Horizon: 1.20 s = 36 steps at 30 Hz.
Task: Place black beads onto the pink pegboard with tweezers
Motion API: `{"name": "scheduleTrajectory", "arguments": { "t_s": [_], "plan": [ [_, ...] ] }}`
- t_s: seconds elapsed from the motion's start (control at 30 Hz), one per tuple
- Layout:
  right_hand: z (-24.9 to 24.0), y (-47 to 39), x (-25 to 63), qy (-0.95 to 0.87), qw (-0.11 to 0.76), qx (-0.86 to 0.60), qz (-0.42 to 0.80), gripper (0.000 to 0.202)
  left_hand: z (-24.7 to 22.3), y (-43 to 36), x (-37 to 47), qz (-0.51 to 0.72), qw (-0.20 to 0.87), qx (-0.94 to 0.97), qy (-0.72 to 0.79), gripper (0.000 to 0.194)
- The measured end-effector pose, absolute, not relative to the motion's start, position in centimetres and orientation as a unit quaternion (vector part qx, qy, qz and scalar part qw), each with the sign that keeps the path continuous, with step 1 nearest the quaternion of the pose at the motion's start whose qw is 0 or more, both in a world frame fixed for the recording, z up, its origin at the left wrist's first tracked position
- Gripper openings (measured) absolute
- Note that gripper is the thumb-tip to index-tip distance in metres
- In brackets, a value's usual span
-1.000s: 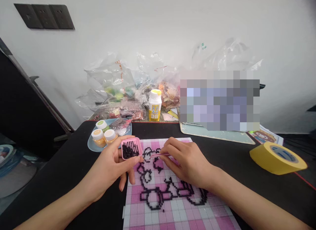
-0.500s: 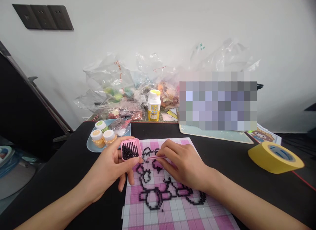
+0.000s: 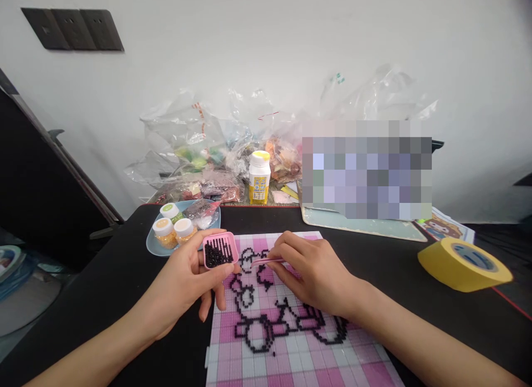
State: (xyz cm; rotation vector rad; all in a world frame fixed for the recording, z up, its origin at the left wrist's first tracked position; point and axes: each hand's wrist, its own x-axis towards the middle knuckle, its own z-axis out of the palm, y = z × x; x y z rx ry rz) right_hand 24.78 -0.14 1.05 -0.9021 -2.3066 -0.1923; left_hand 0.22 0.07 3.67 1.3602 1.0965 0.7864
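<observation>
My left hand (image 3: pixel 193 276) grips a small pink tray (image 3: pixel 237 248) of black beads (image 3: pixel 216 255) over the upper left edge of the pegboard. Pink tweezers (image 3: pixel 266 260) are pinched in my right hand (image 3: pixel 310 268), their tip pointing left, low over the board beside the tray. Black beads form a line drawing on the pink and white checkered pegboard (image 3: pixel 286 365). Part of that drawing lies hidden under my right hand. Whether a bead sits between the tweezer tips is too small to tell.
A blue plate (image 3: pixel 155 245) with lidded jars (image 3: pixel 165 232) stands at the left. Behind are a white and yellow bottle (image 3: pixel 260 179) and plastic bags (image 3: pixel 183 132). Yellow tape (image 3: pixel 449 265) lies at the right, near a pale board (image 3: pixel 366 227).
My right hand and the tweezers have shifted slightly; the tweezer tip is a little farther right. My left hand and the tray look unmoved.
</observation>
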Motion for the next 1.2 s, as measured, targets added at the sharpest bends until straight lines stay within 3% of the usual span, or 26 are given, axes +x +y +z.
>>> {"name": "scheduleTrajectory", "arguments": {
  "t_s": [1.2],
  "plan": [
    [0.28,0.15,24.55,-0.882,0.3,-0.357,-0.066,0.028,4.03,-0.09,0.55,0.334,0.575,0.581,0.469,0.058]
  ]
}}
